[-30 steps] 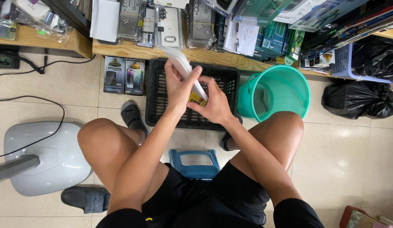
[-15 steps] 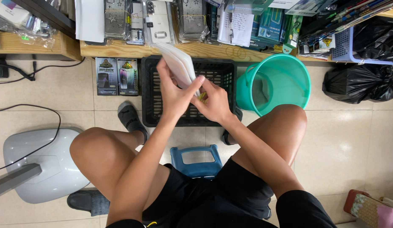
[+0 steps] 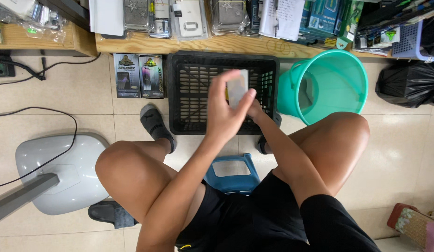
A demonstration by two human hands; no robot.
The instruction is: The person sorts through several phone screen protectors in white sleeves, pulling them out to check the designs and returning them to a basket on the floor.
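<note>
Left hand (image 3: 225,109) pinched small pale flat packet (image 3: 237,88), held above black slatted crate (image 3: 184,93). Right hand (image 3: 255,111) mostly hidden behind, grip unclear. Crate contents not discernible behind hands. Teal bucket (image 3: 338,70) just right of crate, something pale inside.

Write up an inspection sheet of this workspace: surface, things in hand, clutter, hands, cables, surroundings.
Surface: glossy beige tiled floor.
Things in hand: small flat pale packet, blurred, held over the black slatted plastic crate.
Clutter: two dark flat boxes beside the crate; teal plastic bucket; black bin bag.
Hands: left hand and right hand both on the packet.
Cables: black cord across the floor.
Surroundings: low wooden shelf of packaged goods; grey fan base; blue stool.
</note>
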